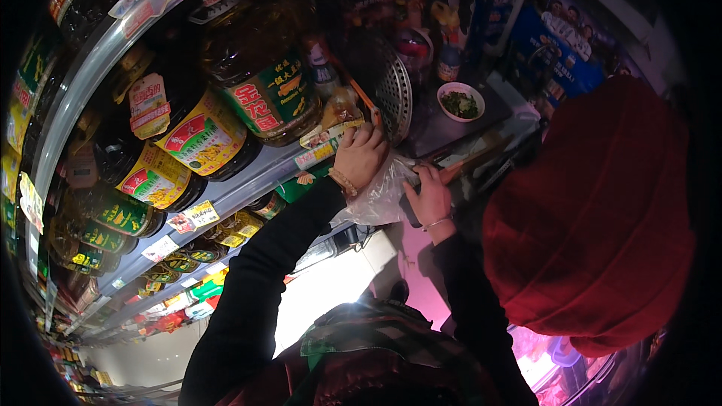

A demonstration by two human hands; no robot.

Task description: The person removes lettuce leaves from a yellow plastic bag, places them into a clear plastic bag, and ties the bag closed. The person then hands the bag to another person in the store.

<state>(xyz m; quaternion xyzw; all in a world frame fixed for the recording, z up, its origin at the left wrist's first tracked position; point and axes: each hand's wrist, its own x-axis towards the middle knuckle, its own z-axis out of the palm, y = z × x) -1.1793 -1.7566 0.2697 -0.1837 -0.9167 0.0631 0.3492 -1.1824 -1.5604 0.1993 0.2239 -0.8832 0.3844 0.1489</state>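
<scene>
A crumpled clear plastic bag hangs below the shelf edge, between my two hands. My left hand, a beaded bracelet at its wrist, is curled over the bag's upper left side by the shelf corner. Its fingertips are near the end of an orange stick-like handle. On the bag's right side is my right hand, with a thin bangle and its thumb and fingers bent. Whether its fingers pinch the plastic is hard to see. Beyond my hands stands a perforated metal strainer.
Large cooking oil bottles line the shelf at left, with price tags along its rim. A white bowl of chopped greens sits on the dark counter. A large red dome-shaped thing fills the right side.
</scene>
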